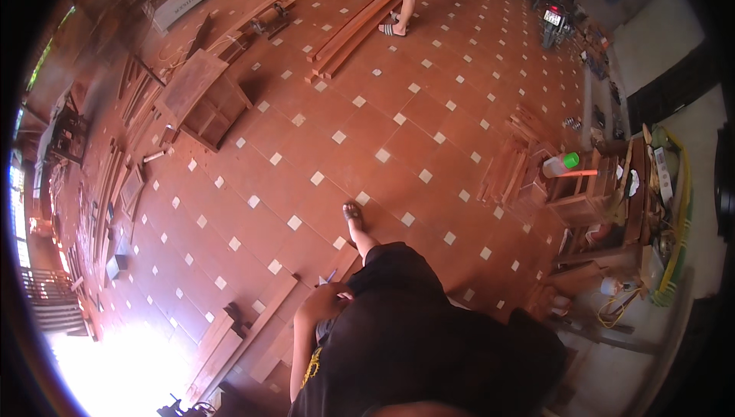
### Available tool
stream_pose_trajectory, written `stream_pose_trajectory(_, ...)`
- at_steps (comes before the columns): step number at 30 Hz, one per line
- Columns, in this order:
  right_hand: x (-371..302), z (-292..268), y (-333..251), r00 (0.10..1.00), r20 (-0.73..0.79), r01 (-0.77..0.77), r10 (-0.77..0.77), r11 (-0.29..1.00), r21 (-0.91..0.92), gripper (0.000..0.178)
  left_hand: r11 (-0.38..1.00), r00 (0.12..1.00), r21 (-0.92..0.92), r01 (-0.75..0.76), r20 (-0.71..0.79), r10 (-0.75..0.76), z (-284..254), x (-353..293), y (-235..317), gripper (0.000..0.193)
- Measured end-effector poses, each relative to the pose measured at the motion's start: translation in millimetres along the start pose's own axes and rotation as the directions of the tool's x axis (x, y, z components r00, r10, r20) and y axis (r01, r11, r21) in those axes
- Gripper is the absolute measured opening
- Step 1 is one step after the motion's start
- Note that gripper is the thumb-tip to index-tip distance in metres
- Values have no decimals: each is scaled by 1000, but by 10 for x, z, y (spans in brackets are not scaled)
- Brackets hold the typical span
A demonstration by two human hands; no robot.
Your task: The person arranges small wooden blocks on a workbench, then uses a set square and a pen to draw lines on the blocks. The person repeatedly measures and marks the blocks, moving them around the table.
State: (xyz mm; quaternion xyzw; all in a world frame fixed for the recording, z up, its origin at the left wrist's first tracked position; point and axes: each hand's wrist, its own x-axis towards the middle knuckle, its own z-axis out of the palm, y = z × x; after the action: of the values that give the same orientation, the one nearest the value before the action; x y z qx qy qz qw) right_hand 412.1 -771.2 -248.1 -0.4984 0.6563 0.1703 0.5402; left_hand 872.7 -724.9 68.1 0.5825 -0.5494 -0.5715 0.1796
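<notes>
My left hand (325,302) is in front of my body at the lower middle, beside the dark cloth of my clothes. Its fingers curl inward and are partly hidden. Just beyond the knuckles a slim, pale, pointed thing (331,274) shows; whether the fingers grip it is unclear. Under and beside this arm lie long reddish wooden boards (268,302). My right hand is out of sight behind the dark shirt (436,333). One foot in a sandal (351,212) is stretched forward on the tiles.
A wooden cabinet (200,95) stands at the left among scattered timber. Long beams (356,30) lie near another person's legs (406,15). At the right are stacked wood pieces (505,164), a green-capped bottle (563,163) and a cluttered stand. A motorcycle (553,22) is parked far right.
</notes>
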Motion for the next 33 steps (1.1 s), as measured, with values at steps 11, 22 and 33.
stream_pose_trajectory(11, 2067, -2079, -4220, 869, -254, 373, -425, 899, -230, 24, 986, 957, -111, 122, -251, -146, -1408, 624, 148, 19)
stream_pose_trajectory(22, 2265, -1579, -6664, 884, 2, 466, -468, 881, -85, 8, 957, 843, -236, 168, -469, -264, -2724, 748, -406, 26)
stream_pose_trajectory(33, 1751, -34, -5858, 936, 282, 337, -211, 770, -542, 22, 992, 874, -76, 104, -469, -128, -4811, 156, -977, 19)
